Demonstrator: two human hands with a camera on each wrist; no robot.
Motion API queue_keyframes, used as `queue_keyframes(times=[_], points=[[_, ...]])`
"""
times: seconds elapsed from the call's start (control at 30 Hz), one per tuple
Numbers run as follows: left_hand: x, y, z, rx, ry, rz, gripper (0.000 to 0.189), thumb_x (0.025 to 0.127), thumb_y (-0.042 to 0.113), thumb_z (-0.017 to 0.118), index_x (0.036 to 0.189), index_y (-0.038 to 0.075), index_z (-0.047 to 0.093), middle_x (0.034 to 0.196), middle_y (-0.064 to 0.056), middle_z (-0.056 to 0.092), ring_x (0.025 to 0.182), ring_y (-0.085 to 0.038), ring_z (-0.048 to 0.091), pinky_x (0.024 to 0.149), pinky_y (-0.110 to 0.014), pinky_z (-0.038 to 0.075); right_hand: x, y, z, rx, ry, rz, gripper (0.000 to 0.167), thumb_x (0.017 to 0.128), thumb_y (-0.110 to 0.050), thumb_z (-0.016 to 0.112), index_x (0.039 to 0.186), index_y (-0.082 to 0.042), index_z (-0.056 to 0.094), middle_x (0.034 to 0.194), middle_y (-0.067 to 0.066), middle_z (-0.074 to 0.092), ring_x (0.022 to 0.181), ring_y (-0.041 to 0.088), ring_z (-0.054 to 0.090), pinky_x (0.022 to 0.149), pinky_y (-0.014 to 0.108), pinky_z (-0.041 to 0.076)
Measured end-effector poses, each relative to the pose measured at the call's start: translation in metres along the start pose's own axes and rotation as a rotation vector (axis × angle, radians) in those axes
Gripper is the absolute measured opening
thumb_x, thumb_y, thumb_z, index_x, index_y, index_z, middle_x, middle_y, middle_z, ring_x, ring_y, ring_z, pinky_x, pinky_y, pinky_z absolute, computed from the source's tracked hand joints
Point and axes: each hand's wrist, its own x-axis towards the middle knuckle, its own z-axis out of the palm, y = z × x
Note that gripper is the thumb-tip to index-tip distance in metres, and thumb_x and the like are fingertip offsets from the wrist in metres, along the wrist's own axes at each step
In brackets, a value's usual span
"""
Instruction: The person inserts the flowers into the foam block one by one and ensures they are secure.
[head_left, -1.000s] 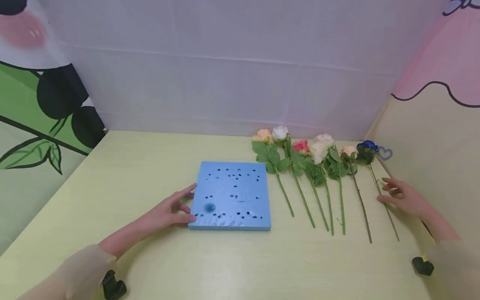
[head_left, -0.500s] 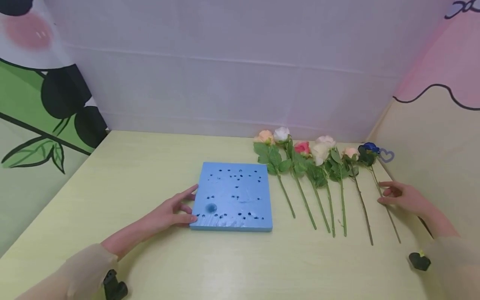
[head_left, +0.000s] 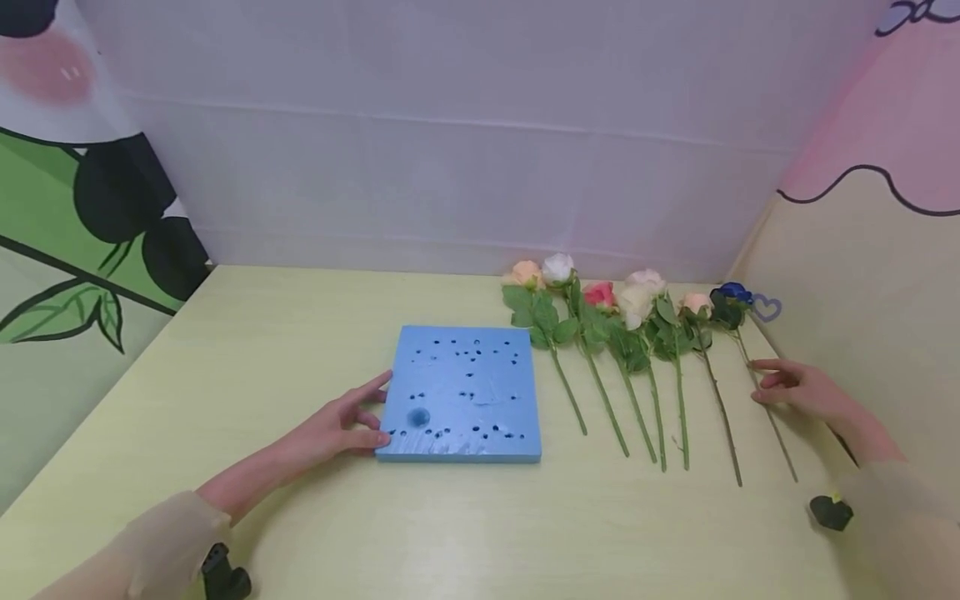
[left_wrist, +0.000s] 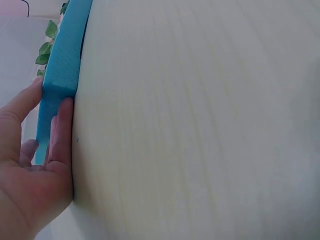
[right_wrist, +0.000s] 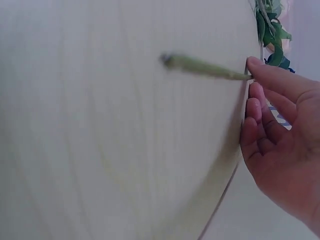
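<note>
A square blue foam block (head_left: 491, 375) full of small holes lies flat on the table. My left hand (head_left: 341, 421) holds its left edge, thumb on the top at the near corner and fingers along the side. To the right, several artificial roses lie in a row, blooms pointing away. The rightmost is a blue rose (head_left: 731, 292), flat on the table. My right hand (head_left: 806, 390) pinches its stem (right_wrist: 207, 68) between thumb and index finger, about midway along, the other fingers loosely curled below; the stem's cut end sticks out in the right wrist view.
The other roses include a peach rose (head_left: 527, 273), a white rose (head_left: 558, 267), a red rose (head_left: 600, 294) and a cream rose (head_left: 637, 302). A backdrop (head_left: 450, 183) rises behind the table, and a side panel (head_left: 877, 333) stands near my right arm.
My right index finger has come in slightly leftward onto the blue rose's stem. My left hand and the foam block stay put; the head view shifts a little.
</note>
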Motion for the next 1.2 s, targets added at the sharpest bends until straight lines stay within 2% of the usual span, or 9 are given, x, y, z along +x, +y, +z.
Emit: queue_keyframes(times=[0.43,0.67,0.73,0.87,1.0,1.2], points=[[0.001,0.000,0.002,0.033,0.005,0.008,0.088,0.087,0.033,0.075,0.157,0.038,0.020,0.155,-0.013,0.035,0.111,-0.024,0.056,0.086,-0.027,0.052,0.000,-0.012,-0.009,0.025,-0.063,0.021,0.063,0.092,-0.016,0.068,0.139,0.016,0.041,0.102,0.010,0.065,0.076,-0.003,0.059,0.070,0.019,0.053],[0.002,0.005,0.002,0.047,0.009,0.001,0.087,0.088,0.033,0.074,0.157,0.038,0.020,0.156,-0.013,0.034,0.112,-0.023,0.055,0.088,-0.029,0.051,0.005,-0.015,-0.016,0.158,-0.171,0.103,0.066,0.095,-0.015,0.065,0.141,0.020,0.033,0.113,0.015,0.067,0.083,-0.002,0.066,0.078,0.023,0.057],[0.002,0.004,0.002,0.046,0.008,0.000,0.087,0.088,0.033,0.074,0.157,0.038,0.021,0.156,-0.013,0.034,0.112,-0.024,0.054,0.087,-0.027,0.051,0.005,-0.017,-0.018,0.176,-0.195,0.110,0.065,0.096,-0.016,0.063,0.141,0.020,0.033,0.114,0.014,0.069,0.085,-0.001,0.067,0.080,0.023,0.057],[0.003,0.003,0.002,0.042,0.005,0.004,0.088,0.087,0.033,0.075,0.157,0.037,0.021,0.156,-0.013,0.034,0.112,-0.024,0.055,0.087,-0.026,0.052,0.006,-0.020,-0.022,0.220,-0.213,0.143,0.061,0.098,-0.018,0.060,0.140,0.019,0.035,0.106,0.001,0.072,0.086,-0.001,0.067,0.081,0.022,0.057],[0.002,0.003,0.002,0.043,0.005,0.008,0.088,0.088,0.034,0.074,0.157,0.037,0.020,0.156,-0.014,0.034,0.111,-0.024,0.055,0.088,-0.027,0.051,0.009,-0.023,-0.028,0.275,-0.198,0.151,0.060,0.099,-0.015,0.057,0.140,0.020,0.032,0.096,-0.013,0.070,0.084,0.000,0.067,0.080,0.023,0.057],[-0.001,0.001,0.002,0.047,0.013,0.009,0.087,0.088,0.033,0.074,0.157,0.038,0.020,0.155,-0.014,0.034,0.111,-0.023,0.056,0.086,-0.026,0.052,0.014,-0.036,-0.035,0.298,-0.153,0.122,0.052,0.099,-0.013,0.057,0.136,0.017,0.036,0.089,-0.018,0.067,0.082,0.001,0.068,0.077,0.023,0.058]])
